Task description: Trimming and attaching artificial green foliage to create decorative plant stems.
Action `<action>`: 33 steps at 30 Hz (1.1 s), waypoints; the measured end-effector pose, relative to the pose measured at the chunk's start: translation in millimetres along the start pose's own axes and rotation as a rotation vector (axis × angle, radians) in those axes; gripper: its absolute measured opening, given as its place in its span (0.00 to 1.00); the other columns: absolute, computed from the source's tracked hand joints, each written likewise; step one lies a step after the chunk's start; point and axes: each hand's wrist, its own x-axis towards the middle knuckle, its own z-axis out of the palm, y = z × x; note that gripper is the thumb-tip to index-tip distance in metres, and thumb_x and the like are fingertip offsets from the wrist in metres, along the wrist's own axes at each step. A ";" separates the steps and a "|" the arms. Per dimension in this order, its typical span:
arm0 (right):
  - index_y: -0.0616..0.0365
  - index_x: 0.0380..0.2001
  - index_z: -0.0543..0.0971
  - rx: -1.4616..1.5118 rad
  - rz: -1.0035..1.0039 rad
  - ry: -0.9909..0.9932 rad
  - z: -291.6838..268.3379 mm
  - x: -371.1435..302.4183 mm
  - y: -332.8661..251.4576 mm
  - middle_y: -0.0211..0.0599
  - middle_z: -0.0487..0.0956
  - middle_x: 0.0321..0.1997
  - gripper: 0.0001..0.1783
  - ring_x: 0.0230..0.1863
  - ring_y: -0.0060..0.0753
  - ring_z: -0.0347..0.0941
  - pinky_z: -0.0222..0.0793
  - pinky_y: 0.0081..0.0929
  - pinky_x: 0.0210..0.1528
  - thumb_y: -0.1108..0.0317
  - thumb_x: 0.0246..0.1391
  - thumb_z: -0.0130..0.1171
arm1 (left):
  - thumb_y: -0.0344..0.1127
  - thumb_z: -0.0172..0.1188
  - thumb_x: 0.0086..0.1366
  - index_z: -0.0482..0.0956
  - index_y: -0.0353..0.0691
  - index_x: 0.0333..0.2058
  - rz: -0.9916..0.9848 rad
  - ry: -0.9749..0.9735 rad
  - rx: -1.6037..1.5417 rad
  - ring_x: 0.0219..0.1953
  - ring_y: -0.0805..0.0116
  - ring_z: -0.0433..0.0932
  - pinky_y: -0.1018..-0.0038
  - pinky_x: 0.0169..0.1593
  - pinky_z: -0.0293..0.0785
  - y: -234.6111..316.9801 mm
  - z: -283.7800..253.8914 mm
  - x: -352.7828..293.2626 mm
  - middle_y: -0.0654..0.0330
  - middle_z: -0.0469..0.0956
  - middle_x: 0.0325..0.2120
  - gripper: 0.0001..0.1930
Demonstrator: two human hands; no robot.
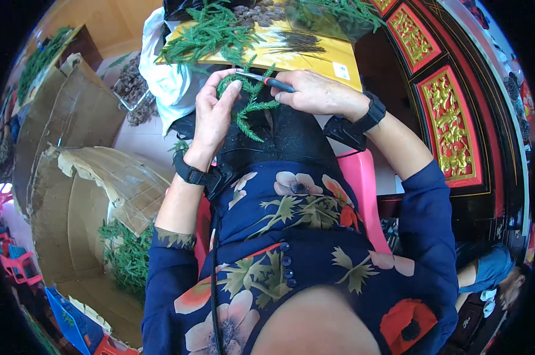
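My left hand (211, 112) is closed, pinching a green needle-leaved sprig (257, 107) between thumb and fingers above my lap. Its side branches spread to the right and downward. In my right hand (318, 92) is a pair of pliers (280, 84) with dark handles and a bit of red. The metal jaws point left and meet the sprig's top beside my left fingertips; whether they grip it I cannot tell. Just beyond both hands, a yellow tabletop (345, 53) bears a heap of similar green sprigs (211, 44) and a bundle of thin dark wires (300, 42).
Brown fluffy clumps (260, 14) lie at the table's far side. A white plastic bag (168, 89) hangs at its left edge. On the left stands a torn cardboard box (72, 225) with green sprigs (128, 257) inside. Carved red-and-gold panels (451, 127) rise at the right.
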 end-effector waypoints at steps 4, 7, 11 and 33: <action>0.63 0.39 0.75 -0.051 0.068 0.028 -3.0 -5.0 -10.7 0.51 0.77 0.33 0.18 0.39 0.49 0.73 0.67 0.37 0.43 0.60 0.52 0.51 | 0.31 0.54 0.63 0.72 0.37 0.45 -0.004 -0.006 -0.011 0.27 0.84 0.66 0.87 0.30 0.61 1.0 -0.2 -0.8 0.70 0.71 0.25 0.12; 0.66 0.34 0.76 -0.108 0.145 0.077 -1.6 -10.2 -18.8 0.58 0.77 0.33 0.18 0.40 0.56 0.74 0.67 0.43 0.44 0.59 0.50 0.50 | 0.32 0.54 0.63 0.72 0.36 0.45 -0.029 -0.017 -0.001 0.27 0.84 0.66 0.87 0.30 0.60 -3.9 -1.2 -0.4 0.70 0.71 0.25 0.12; 0.66 0.33 0.76 -0.238 0.113 0.154 3.2 -15.4 -23.5 0.59 0.77 0.32 0.19 0.39 0.56 0.74 0.68 0.44 0.43 0.58 0.51 0.50 | 0.32 0.54 0.63 0.72 0.37 0.45 -0.030 -0.039 -0.016 0.27 0.84 0.66 0.86 0.30 0.61 -5.9 -3.3 1.8 0.70 0.71 0.25 0.12; 0.60 0.36 0.74 -0.192 0.029 0.181 -0.1 -13.3 -8.5 0.53 0.77 0.30 0.16 0.37 0.54 0.73 0.66 0.44 0.41 0.58 0.53 0.51 | 0.33 0.53 0.63 0.72 0.39 0.38 -0.125 -0.114 -0.158 0.23 0.82 0.65 0.85 0.29 0.59 8.5 -2.9 0.8 0.70 0.69 0.21 0.07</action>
